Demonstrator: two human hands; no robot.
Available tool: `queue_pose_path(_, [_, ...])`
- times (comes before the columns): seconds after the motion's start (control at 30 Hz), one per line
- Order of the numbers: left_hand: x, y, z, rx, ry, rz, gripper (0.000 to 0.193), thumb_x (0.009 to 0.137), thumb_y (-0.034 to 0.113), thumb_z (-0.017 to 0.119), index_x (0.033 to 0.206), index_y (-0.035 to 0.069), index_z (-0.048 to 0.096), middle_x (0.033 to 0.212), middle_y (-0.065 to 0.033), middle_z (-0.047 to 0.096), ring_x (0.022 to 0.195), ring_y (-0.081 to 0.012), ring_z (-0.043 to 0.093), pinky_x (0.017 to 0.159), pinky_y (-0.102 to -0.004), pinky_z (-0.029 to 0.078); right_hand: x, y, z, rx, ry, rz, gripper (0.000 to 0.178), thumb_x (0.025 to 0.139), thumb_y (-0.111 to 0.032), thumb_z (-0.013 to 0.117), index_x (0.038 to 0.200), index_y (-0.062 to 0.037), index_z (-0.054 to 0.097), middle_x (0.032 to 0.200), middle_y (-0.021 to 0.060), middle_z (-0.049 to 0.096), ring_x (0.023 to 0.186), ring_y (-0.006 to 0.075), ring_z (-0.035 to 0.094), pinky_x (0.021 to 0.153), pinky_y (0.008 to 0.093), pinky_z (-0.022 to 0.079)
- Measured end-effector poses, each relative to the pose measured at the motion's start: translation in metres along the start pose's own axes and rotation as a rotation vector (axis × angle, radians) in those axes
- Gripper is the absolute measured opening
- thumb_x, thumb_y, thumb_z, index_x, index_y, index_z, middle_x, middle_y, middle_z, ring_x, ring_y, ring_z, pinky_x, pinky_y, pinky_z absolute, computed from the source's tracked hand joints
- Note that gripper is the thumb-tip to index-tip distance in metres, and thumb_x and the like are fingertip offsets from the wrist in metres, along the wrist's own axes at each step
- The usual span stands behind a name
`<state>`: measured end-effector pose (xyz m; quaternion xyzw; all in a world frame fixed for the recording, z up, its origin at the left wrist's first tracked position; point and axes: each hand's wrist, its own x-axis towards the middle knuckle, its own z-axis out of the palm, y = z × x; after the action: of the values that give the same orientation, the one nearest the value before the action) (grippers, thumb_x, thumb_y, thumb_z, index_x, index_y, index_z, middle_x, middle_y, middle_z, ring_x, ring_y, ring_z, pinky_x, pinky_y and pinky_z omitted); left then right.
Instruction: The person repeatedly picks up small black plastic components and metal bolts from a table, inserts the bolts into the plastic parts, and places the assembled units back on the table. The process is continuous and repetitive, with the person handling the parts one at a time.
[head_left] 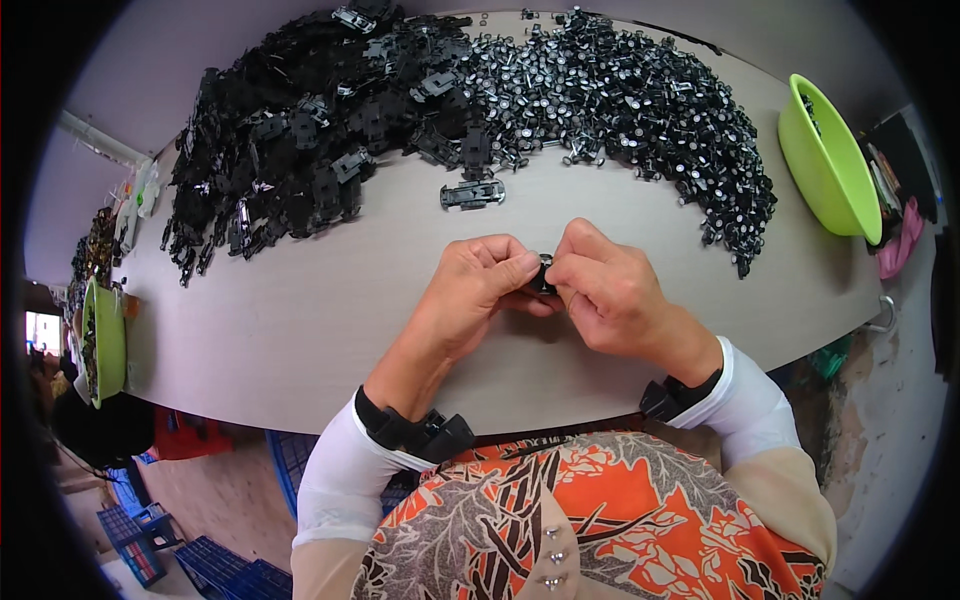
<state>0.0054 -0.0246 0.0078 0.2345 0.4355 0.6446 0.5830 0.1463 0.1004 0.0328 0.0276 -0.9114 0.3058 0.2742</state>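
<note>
Over the middle of the table, both hands meet at a small black and silver part (543, 274), which looks like a toy car chassis but is mostly covered by fingers. Thumb and fingers of my left hand (480, 282) are closed around its left side. My right hand (612, 290) pinches at its right side; whether a wheel piece sits between those fingertips is hidden. Just beyond my left hand, a single dark toy car chassis (472, 194) lies flat, apart from the heaps.
A big heap of black chassis (300, 150) spreads over the far left. Beside it, a heap of small wheels on metal axles (640, 100) curves down the right. Green basins stand at the right (830, 165) and left (108, 340) table edges. Blue crates (215, 565) are lower left.
</note>
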Motion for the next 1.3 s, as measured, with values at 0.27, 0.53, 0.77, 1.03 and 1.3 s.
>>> queue_pose_path(0.27, [-0.018,0.008,0.004,0.129,0.103,-0.048,0.02,0.082,0.007,0.069,0.08,0.004,0.049,0.074,-0.0087,0.061,0.06,-0.0148,0.062,0.053,-0.0263,0.051,-0.001,-0.01,0.011,0.276,-0.035,0.055,0.028,0.069,0.009,0.06,0.094,-0.0028,0.054,0.088,0.0109,0.052,0.065,0.0272,0.059,0.051,0.0335,0.046])
queue_pose_path(0.53, [-0.137,0.032,-0.025,0.275,0.296,-0.08,0.029,0.072,-0.002,0.071,0.078,0.006,0.044,0.073,-0.011,0.061,0.055,-0.0149,0.059,0.046,-0.0253,0.046,0.013,0.072,-0.02,-0.072,0.143,0.173,0.023,0.074,0.006,0.054,0.095,-0.002,0.059,0.093,0.0122,0.059,0.073,0.0296,0.061,0.064,0.0345,0.049])
queue_pose_path(0.77, [-0.236,0.048,-0.049,1.075,0.52,-0.412,0.025,0.064,0.003,0.079,0.077,-0.003,0.059,0.063,-0.0078,0.06,0.054,-0.0093,0.056,0.051,-0.0244,0.044,0.022,0.108,-0.02,-0.335,0.123,0.222,0.017,0.074,0.003,0.055,0.09,-0.0018,0.059,0.094,0.013,0.059,0.077,0.0338,0.061,0.068,0.0421,0.048])
queue_pose_path(1.03, [-0.101,0.075,-0.019,1.315,0.307,0.187,0.023,0.076,0.014,0.071,0.09,-0.001,0.064,0.078,-0.0124,0.065,0.066,-0.023,0.061,0.059,-0.0311,0.047,0.014,0.076,-0.032,-0.252,-0.071,0.344,0.016,0.07,-0.002,0.057,0.086,-0.0019,0.06,0.076,0.0137,0.061,0.07,0.0335,0.061,0.062,0.0432,0.047])
queue_pose_path(1.3, [0.041,0.043,-0.034,1.687,0.425,0.445,0.025,0.076,0.006,0.066,0.1,0.004,0.063,0.094,-0.0145,0.064,0.09,-0.0334,0.06,0.079,-0.0402,0.047,0.027,0.094,-0.027,-0.187,0.227,0.264,0.013,0.077,-0.006,0.061,0.089,-0.0045,0.062,0.081,0.0092,0.06,0.071,0.0285,0.061,0.064,0.0373,0.049])
